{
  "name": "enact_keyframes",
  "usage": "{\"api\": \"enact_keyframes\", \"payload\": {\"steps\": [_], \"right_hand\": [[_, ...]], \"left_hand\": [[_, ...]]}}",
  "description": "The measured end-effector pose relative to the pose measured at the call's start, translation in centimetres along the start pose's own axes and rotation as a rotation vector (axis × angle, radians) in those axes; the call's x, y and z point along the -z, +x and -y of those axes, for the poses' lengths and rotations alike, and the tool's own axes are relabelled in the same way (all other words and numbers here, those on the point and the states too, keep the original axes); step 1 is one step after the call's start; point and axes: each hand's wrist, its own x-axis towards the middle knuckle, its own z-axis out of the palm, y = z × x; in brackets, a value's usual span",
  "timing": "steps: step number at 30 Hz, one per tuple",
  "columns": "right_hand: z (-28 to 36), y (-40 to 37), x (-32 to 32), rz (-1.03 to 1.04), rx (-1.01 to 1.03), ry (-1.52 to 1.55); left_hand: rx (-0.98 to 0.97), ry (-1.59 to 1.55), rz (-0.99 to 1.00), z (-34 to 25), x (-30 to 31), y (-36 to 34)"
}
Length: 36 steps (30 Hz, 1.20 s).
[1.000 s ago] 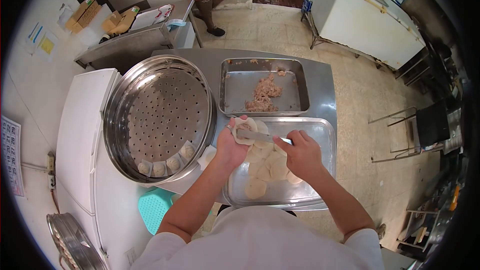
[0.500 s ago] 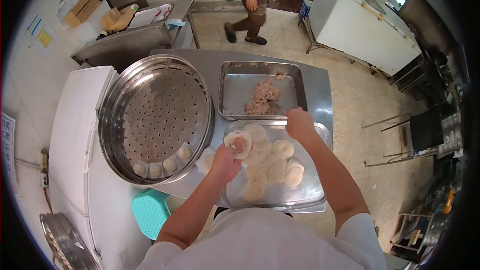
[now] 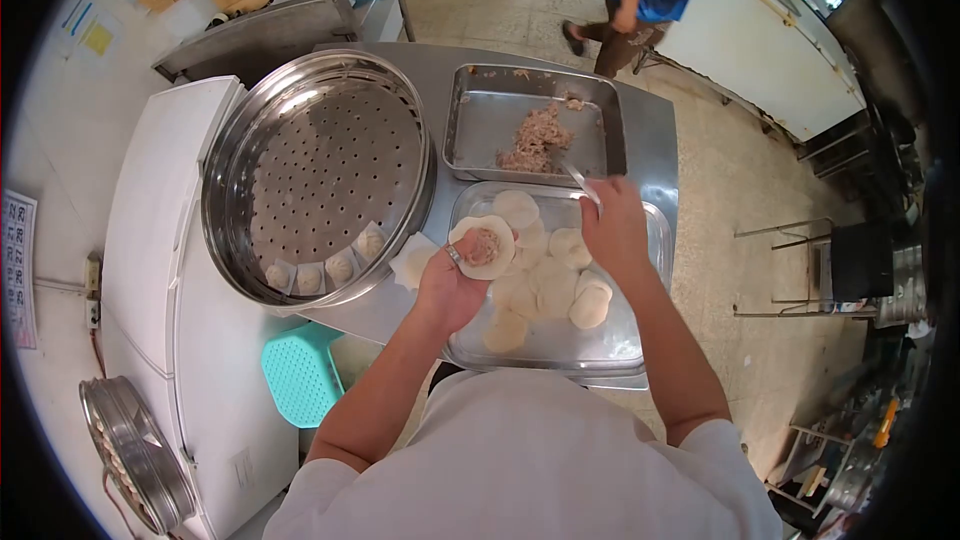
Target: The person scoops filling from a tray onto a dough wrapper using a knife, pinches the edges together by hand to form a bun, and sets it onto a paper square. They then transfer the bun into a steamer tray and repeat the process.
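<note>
My left hand (image 3: 449, 296) is closed around the underside of a round dough wrapper (image 3: 503, 256), with its thumb over the top. Minced meat (image 3: 484, 246) lies in the wrapper's middle. My right hand (image 3: 616, 228) grips a metal utensil (image 3: 579, 181) by its handle; its far end reaches the larger heap of minced meat (image 3: 535, 137) in a deep steel pan (image 3: 474, 140), and I cannot make out its tip. Below the hands, several overlapping dough wrappers (image 3: 556, 290) rest on a shallow metal tray (image 3: 622, 340).
Left of the trays stands a large perforated steamer (image 3: 325, 155) with several filled buns (image 3: 340, 267) near its front rim. A turquoise stool (image 3: 300, 375) is lower left. Another person (image 3: 640, 0) is beyond the table, beside a white chest freezer (image 3: 755, 45). A black chair (image 3: 862, 260) stands right.
The view has tilted, so the table sits higher. My right hand now shows more of the utensil's handle, and the wrapper lies flatter in my left hand. The other person has walked right.
</note>
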Motion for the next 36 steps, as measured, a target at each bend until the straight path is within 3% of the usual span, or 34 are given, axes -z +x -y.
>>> {"api": "enact_keyframes", "payload": {"steps": [4, 7, 15, 22, 28, 31, 34, 36], "right_hand": [[4.1, -7.6, 2.1, 0.505, -0.725, 1.047], [6.2, -9.8, 2.6, 0.423, -0.863, 1.384], [3.1, -14.4, 4.4, 0.381, -0.832, 1.141], [3.4, -16.3, 5.6, 0.327, -0.687, 0.962], [5.4, -16.6, 5.2, 0.175, -0.522, 0.802], [8.6, -15.2, 4.9, 0.06, -0.576, 0.868], [11.2, -14.6, 3.5, 0.033, -0.62, 1.002], [12.4, -14.3, 2.8, 0.094, -0.637, 0.92]], "left_hand": [[-0.01, 0.122, 0.056, 2.0, -0.6, -0.5], [0.012, 0.249, 0.069, 5.2, -0.8, -0.5], [0.066, 0.352, -0.062, 10.9, -2.6, -2.2], [0.03, 0.5, -0.139, 12.9, -2.7, -3.6], [0.08, 0.559, -0.093, 10.4, -2.7, -4.2], [0.08, 0.516, -0.033, 8.2, -1.8, -4.9], [0.081, 0.517, -0.005, 5.6, -0.3, -5.5], [0.078, 0.554, 0.005, 4.1, 0.6, -6.0]]}}
